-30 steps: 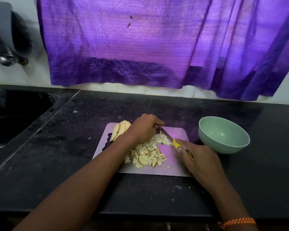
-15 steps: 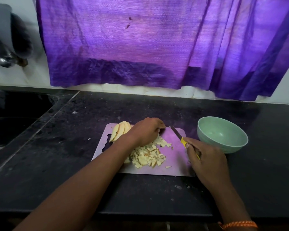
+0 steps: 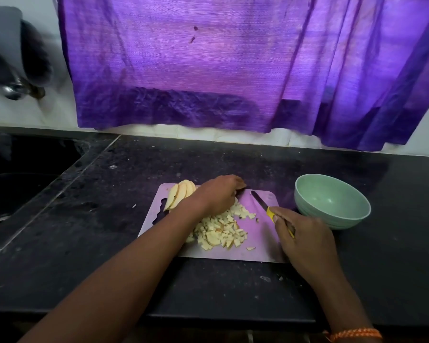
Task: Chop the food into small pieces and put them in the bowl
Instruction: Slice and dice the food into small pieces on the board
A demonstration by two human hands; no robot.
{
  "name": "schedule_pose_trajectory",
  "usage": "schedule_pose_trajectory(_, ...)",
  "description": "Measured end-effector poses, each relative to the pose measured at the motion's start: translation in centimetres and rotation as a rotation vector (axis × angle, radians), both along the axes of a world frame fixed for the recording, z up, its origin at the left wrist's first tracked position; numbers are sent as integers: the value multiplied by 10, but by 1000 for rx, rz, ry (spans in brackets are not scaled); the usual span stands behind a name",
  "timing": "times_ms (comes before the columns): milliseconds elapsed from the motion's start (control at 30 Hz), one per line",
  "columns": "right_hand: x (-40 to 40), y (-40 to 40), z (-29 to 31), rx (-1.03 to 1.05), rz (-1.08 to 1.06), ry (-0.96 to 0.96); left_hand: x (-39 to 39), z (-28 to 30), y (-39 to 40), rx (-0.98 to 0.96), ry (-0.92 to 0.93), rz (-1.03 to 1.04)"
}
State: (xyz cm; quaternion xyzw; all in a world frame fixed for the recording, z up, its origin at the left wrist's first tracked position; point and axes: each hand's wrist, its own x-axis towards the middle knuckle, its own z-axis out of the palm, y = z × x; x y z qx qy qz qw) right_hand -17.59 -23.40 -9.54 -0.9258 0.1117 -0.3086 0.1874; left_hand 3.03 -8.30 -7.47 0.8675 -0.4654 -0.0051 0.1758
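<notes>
Our right hand (image 3: pixel 305 236) grips knife (image 3: pixel 266 206), blade just right of chopped pieces (image 3: pixel 221 230); left hand (image 3: pixel 218 194) curled at pile's far edge, hold unclear; bowl (image 3: pixel 332 201) near.

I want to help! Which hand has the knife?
The right hand, beside the green bowl, grips the yellow-handled knife; the left hand doesn't.

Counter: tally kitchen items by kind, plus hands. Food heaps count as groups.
Cutting board: 1
Knife: 1
Bowl: 1
Food groups, slices and diced pile: 2
Hands, left hand and right hand: 2
Total: 7
</notes>
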Motion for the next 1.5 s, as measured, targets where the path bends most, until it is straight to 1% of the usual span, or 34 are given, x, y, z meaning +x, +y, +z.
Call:
schedule_pose_trajectory(133,1,0,0,-5,3,23,7,3,0,-44,-70,15)
schedule_pose_trajectory(267,1,-1,-1,-6,-3,41,5,6,1,-102,-35,0)
schedule_pose_trajectory(367,1,1,1,-2,-7,54,5,6,-4,-111,-4,-11)
schedule_pose_trajectory(433,1,2,1,-8,-11,63,8,3,-5,-124,29,-12)
schedule_pose_trajectory(633,1,2,1,-15,-16,87,7,6,-6,-183,205,-11)
schedule_pose_trajectory(733,1,1,0,-10,-14,79,8,4,-6,-230,253,-33)
schedule_pose_trajectory(833,1,-1,0,16,-11,41,10,2,-3,-328,313,8)
schedule_pose_trajectory(900,1,-2,-1,30,-8,27,9,4,-2,-367,240,33)
schedule_pose_trajectory(933,1,-2,-1,28,-6,28,8,6,-2,-354,180,33)
schedule_pose_trajectory(1033,2,-2,-2,22,-6,40,5,6,-3,-187,57,-15)
schedule_pose_trajectory(1100,2,-3,-1,16,-6,47,3,3,-4,-83,-11,-10)
schedule_pose_trajectory(1200,1,-2,-1,3,-14,56,4,8,0,-103,-31,24)
schedule_pose_trajectory(1300,2,-4,-1,-4,-53,55,0,14,6,-148,46,-34)
schedule_pose_trajectory(1367,3,-3,0,-26,-52,88,-5,17,10,-198,126,-76)
schedule_pose_trajectory(1500,1,2,2,-77,-3,195,-7,22,19,-390,363,-96)
